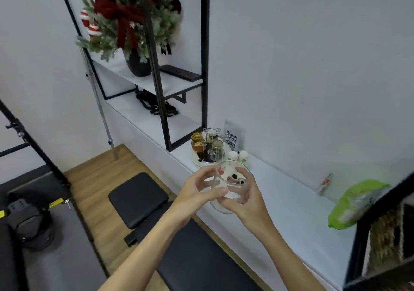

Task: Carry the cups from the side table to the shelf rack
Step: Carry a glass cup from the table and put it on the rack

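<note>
A festive plant (132, 19) and a remote (181, 73) sit high up; a green bag (356, 203) lies near a black stool (138, 199).

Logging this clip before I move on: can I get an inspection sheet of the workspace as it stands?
Surface: long white counter along the wall, mostly bare.
Job's things: clear glass cup held above the counter edge; round tray with more glasses near the rack.
Clutter: two small white bottles, QR-code sign, green bag.
Hands: left hand and right hand both around the cup.
Cables: black straps or cords on the lower shelf; cannot tell which.
Surroundings: black-framed shelf rack with festive plant, remote; black bench.
</note>
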